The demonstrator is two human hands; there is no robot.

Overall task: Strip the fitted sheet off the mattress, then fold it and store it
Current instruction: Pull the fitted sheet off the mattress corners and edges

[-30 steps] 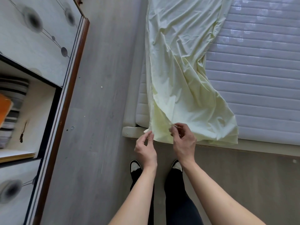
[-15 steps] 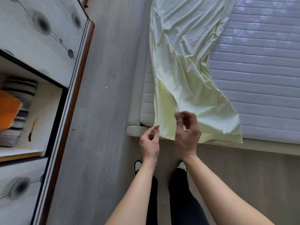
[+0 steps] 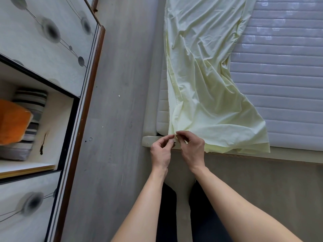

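Note:
The pale yellow fitted sheet lies in a long folded strip along the left side of the quilted white mattress, its near end hanging over the foot edge. My left hand and my right hand meet at the sheet's near left corner. Both pinch the corner's edge between thumb and fingers, close together and almost touching. The fabric under my right hand is hidden.
An open cupboard stands on the left, holding an orange cushion and a striped cushion. Grey wood floor runs between cupboard and bed. The bed frame's foot board is in front of my legs.
My right hand lifted the sheet's corner half a second ago and has since lowered it to the mattress edge. My left hand moved right and closed on the same corner.

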